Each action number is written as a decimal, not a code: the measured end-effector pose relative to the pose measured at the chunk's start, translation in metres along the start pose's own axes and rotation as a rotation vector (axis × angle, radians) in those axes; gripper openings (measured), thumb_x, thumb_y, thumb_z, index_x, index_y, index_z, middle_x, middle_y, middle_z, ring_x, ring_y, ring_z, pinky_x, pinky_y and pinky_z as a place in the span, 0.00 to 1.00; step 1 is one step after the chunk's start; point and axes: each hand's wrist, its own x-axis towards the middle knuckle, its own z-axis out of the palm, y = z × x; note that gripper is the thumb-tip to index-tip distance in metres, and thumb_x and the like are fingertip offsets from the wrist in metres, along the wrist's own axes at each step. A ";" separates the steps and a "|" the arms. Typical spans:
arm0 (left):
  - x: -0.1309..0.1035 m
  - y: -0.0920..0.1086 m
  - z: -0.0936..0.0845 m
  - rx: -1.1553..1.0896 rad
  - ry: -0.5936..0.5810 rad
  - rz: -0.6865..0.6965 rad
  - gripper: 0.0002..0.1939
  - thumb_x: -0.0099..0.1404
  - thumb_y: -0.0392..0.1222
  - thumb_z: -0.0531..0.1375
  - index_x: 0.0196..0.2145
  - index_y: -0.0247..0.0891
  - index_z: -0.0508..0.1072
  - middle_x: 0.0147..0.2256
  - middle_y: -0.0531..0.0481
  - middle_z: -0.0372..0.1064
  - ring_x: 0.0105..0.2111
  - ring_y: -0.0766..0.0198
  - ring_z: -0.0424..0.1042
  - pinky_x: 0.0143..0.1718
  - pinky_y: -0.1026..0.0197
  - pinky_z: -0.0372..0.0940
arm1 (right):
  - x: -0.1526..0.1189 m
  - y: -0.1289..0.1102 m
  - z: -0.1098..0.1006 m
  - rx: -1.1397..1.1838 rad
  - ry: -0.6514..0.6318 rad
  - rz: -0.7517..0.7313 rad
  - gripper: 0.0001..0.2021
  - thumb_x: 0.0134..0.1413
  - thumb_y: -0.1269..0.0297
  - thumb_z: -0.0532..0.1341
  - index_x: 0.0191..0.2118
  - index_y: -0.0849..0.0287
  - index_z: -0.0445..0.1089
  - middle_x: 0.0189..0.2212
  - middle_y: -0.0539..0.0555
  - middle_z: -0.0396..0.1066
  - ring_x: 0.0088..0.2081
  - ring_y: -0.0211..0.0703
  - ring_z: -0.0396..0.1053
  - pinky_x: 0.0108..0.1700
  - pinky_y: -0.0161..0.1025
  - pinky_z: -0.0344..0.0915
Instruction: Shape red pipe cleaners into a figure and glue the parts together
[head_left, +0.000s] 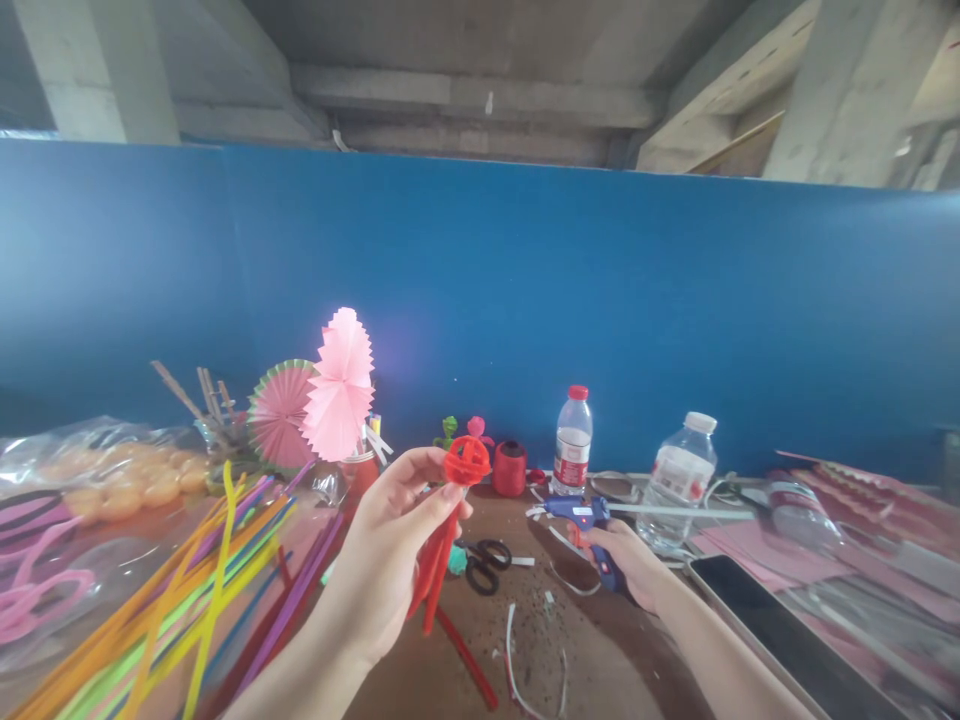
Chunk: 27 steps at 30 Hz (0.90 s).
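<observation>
Pipe cleaners [468,462], fuzzy and ball-topped, sit pinched in the left hand [394,545], the right hand [628,555] gripping a plastic glue gun [581,511].

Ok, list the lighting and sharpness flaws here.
In the head view, the front pink paper fan glares, with purplish haze on the blue partition beside it; pink papers at far right smear and stretch; a shadow darkens the table near the right hand; the red fuzzy piece in the left hand looks clearer than those papers.
</observation>
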 end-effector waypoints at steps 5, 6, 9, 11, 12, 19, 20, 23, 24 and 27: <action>-0.001 0.002 0.003 -0.004 0.014 -0.015 0.07 0.60 0.39 0.63 0.37 0.41 0.71 0.28 0.53 0.70 0.26 0.69 0.66 0.27 0.70 0.62 | 0.004 0.005 0.000 -0.077 -0.014 -0.021 0.14 0.61 0.63 0.58 0.50 0.61 0.65 0.47 0.56 0.68 0.43 0.46 0.70 0.42 0.47 0.69; -0.001 0.003 0.004 -0.009 0.021 -0.018 0.07 0.59 0.39 0.63 0.37 0.41 0.71 0.27 0.53 0.70 0.26 0.69 0.66 0.27 0.70 0.62 | 0.005 0.006 0.000 -0.094 -0.014 -0.026 0.14 0.61 0.63 0.58 0.50 0.61 0.65 0.47 0.56 0.68 0.43 0.46 0.70 0.42 0.47 0.69; -0.001 0.005 0.007 -0.014 0.039 -0.018 0.07 0.58 0.39 0.64 0.36 0.40 0.71 0.26 0.53 0.70 0.25 0.69 0.66 0.25 0.71 0.61 | 0.006 0.009 -0.002 -0.142 -0.006 -0.037 0.14 0.61 0.63 0.58 0.50 0.61 0.65 0.47 0.56 0.68 0.43 0.46 0.70 0.42 0.47 0.69; -0.001 0.005 0.008 -0.015 0.050 -0.012 0.07 0.58 0.39 0.64 0.36 0.39 0.71 0.26 0.53 0.70 0.25 0.69 0.66 0.25 0.71 0.61 | 0.007 0.010 -0.003 -0.173 0.003 -0.040 0.14 0.61 0.63 0.58 0.50 0.61 0.65 0.48 0.56 0.68 0.43 0.46 0.70 0.42 0.48 0.69; -0.001 0.005 0.008 -0.015 0.057 -0.010 0.08 0.57 0.39 0.64 0.35 0.39 0.71 0.27 0.53 0.70 0.25 0.69 0.66 0.25 0.71 0.61 | 0.007 0.010 -0.003 -0.189 0.006 -0.039 0.14 0.60 0.63 0.58 0.50 0.61 0.65 0.48 0.56 0.67 0.43 0.46 0.70 0.42 0.48 0.69; -0.001 0.003 0.006 -0.004 0.030 -0.028 0.08 0.59 0.40 0.63 0.37 0.40 0.70 0.27 0.54 0.69 0.26 0.69 0.65 0.25 0.71 0.60 | 0.003 0.001 -0.004 -0.307 0.034 -0.001 0.14 0.60 0.63 0.58 0.50 0.61 0.65 0.48 0.56 0.67 0.43 0.47 0.70 0.43 0.48 0.69; -0.001 0.003 0.006 -0.003 0.034 -0.030 0.07 0.60 0.40 0.63 0.37 0.41 0.70 0.27 0.54 0.69 0.26 0.70 0.65 0.25 0.71 0.60 | 0.003 0.000 -0.005 -0.325 0.038 0.008 0.14 0.60 0.63 0.58 0.50 0.61 0.65 0.48 0.56 0.67 0.43 0.47 0.70 0.43 0.48 0.69; -0.002 0.002 0.004 0.006 0.013 -0.019 0.07 0.61 0.39 0.62 0.37 0.41 0.70 0.29 0.54 0.69 0.27 0.70 0.65 0.26 0.71 0.60 | 0.002 -0.004 -0.008 -0.383 0.050 0.035 0.14 0.60 0.63 0.58 0.51 0.61 0.65 0.48 0.56 0.67 0.44 0.47 0.70 0.43 0.48 0.69; -0.002 0.001 0.003 0.009 0.003 -0.011 0.06 0.61 0.40 0.62 0.38 0.41 0.70 0.30 0.54 0.69 0.27 0.70 0.65 0.27 0.70 0.60 | 0.002 -0.004 -0.009 -0.403 0.054 0.042 0.14 0.60 0.63 0.59 0.51 0.61 0.65 0.49 0.56 0.67 0.44 0.48 0.70 0.43 0.48 0.69; -0.001 -0.001 0.000 0.019 -0.026 0.003 0.06 0.62 0.41 0.61 0.39 0.41 0.70 0.30 0.54 0.69 0.28 0.70 0.65 0.28 0.70 0.61 | 0.002 -0.005 -0.011 -0.473 0.077 0.051 0.14 0.60 0.63 0.59 0.51 0.61 0.65 0.49 0.56 0.67 0.44 0.48 0.70 0.43 0.48 0.69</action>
